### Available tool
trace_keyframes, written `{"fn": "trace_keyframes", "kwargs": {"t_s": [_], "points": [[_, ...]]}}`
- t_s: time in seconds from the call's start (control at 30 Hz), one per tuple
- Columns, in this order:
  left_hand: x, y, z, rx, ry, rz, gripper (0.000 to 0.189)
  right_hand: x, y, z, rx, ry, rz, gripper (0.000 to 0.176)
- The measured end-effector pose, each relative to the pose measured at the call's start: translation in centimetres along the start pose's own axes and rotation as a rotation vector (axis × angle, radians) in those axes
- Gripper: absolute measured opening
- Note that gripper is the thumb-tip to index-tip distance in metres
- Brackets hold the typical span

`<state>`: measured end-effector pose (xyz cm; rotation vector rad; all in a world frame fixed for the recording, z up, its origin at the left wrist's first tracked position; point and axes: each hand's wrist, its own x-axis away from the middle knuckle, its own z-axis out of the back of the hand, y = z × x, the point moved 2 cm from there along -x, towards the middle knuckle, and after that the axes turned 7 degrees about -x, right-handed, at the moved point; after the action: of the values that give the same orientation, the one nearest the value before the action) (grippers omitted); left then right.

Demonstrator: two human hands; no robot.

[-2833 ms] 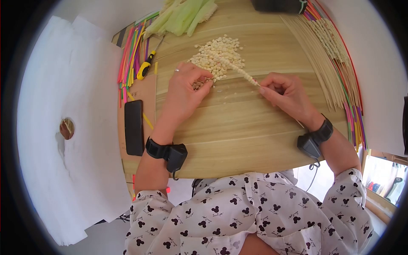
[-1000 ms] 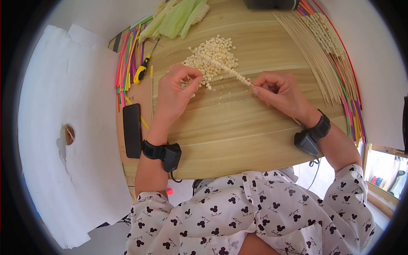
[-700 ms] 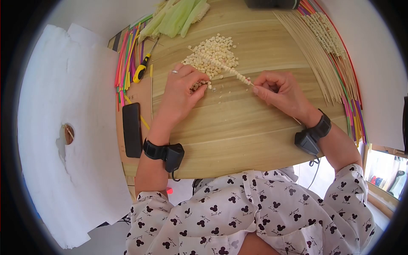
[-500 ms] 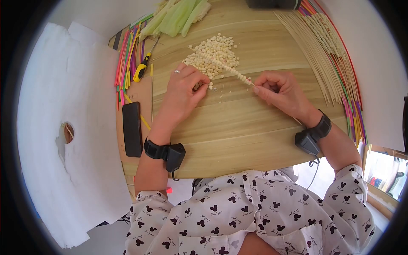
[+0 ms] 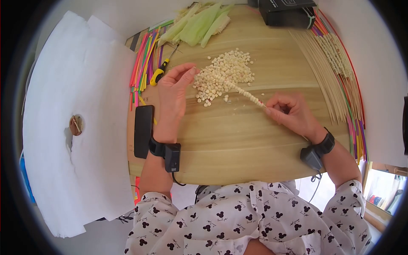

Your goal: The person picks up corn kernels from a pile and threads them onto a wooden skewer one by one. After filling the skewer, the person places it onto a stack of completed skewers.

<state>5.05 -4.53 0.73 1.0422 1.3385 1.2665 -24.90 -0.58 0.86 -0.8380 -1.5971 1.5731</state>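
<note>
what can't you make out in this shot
Head view:
- Whether the left hand pinches a kernel from the kernel pile: too small to tell.
- Rear of the skewer: hidden inside the right hand.
- Part of the black box: cut off by the top edge.
- The small object in the white sheet: too small to identify.

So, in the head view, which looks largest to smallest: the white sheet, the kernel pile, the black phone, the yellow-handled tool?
1. white sheet
2. kernel pile
3. black phone
4. yellow-handled tool
The phone and the tool look close in length, but the tool is much thinner.
</note>
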Motion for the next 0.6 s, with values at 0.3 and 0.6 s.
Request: {"fn": "trace_keyframes", "kwargs": {"t_s": [0.3,0.6], "points": [[0.40,0.28,-0.42,0.017,0.001,-0.014,0.023,0.02,-0.15,-0.09,-0.004,-0.029,0.008,0.007],[0.68,0.53,-0.88,0.025,-0.039,0.003,0.021,-0.01,0.08,-0.10,0.001,-0.017,0.022,0.008]]}}
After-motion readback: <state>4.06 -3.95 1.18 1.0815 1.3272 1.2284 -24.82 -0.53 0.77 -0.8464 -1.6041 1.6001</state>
